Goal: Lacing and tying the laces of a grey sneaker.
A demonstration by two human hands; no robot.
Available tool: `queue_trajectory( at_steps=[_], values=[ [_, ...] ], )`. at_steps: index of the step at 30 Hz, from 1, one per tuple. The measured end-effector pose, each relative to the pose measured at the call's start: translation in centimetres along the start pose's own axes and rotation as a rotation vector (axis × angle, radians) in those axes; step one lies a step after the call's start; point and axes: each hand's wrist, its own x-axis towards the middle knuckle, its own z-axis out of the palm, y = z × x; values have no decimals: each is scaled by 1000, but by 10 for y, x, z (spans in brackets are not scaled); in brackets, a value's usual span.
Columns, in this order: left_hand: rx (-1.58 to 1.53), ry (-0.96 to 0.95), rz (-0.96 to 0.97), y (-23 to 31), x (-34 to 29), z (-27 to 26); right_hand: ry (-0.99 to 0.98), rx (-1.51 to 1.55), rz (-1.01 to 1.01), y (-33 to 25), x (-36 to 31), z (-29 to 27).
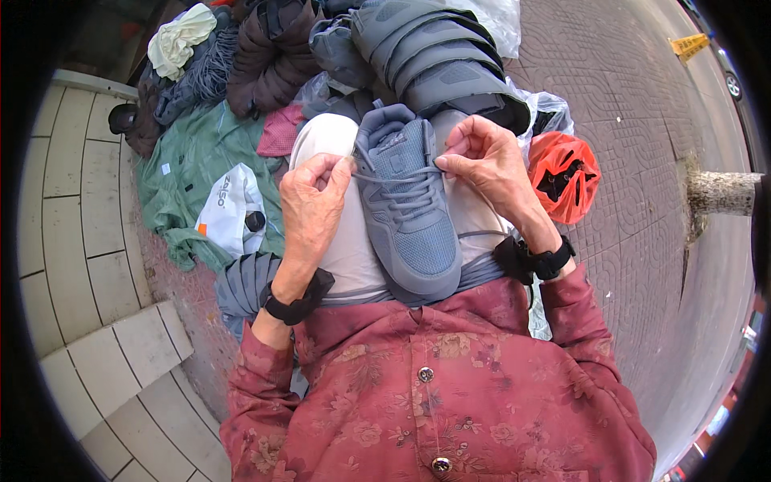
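Observation:
A blue-grey sneaker [419,233] rests on my lap, its toe toward me and its collar away. Laces [408,197] cross its tongue in several rows. On the left side of the shoe, my left hand [313,209] pinches a lace end between thumb and fingertips. My right hand [491,165] pinches the lace on the other side, near the top eyelets. Both lace parts are drawn out sideways from the shoe. Loose grey laces [482,271] lie across my lap behind the toe.
Stacked grey shoe uppers [438,56] and brown ones [269,60] are piled beyond my knees. A green sack [189,153] and a white plastic bag [233,209] lie at left. An orange-red bag [564,177] with dark pieces stands at right, before a tree trunk [727,193].

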Motion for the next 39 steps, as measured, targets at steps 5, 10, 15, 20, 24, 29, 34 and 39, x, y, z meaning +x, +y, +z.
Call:
queue_trajectory(
  at_steps=[5,10,15,20,24,29,34,39],
  values=[
    [94,-131,-25,0,-12,-7,-104,-674,-429,-18,8,9],
    [31,-208,-72,1,-22,-13,-321,-186,12,-13,24,-14],
    [-54,-258,-74,0,-24,-13,-250,-144,80,-9,23,-13],
    [-21,-331,-80,-7,-15,-14,-286,-139,17,-11,28,-13],
    [-13,-331,-101,11,-6,-15,-259,-369,-316,-22,34,-13],
    [199,-336,-51,8,-3,-11,-202,-838,-734,-11,28,31],
    [307,-201,127,-2,-17,13,-307,-918,-689,4,21,42],
    [262,-225,172,3,-22,0,-483,-831,-571,-1,31,37]
  ],
)
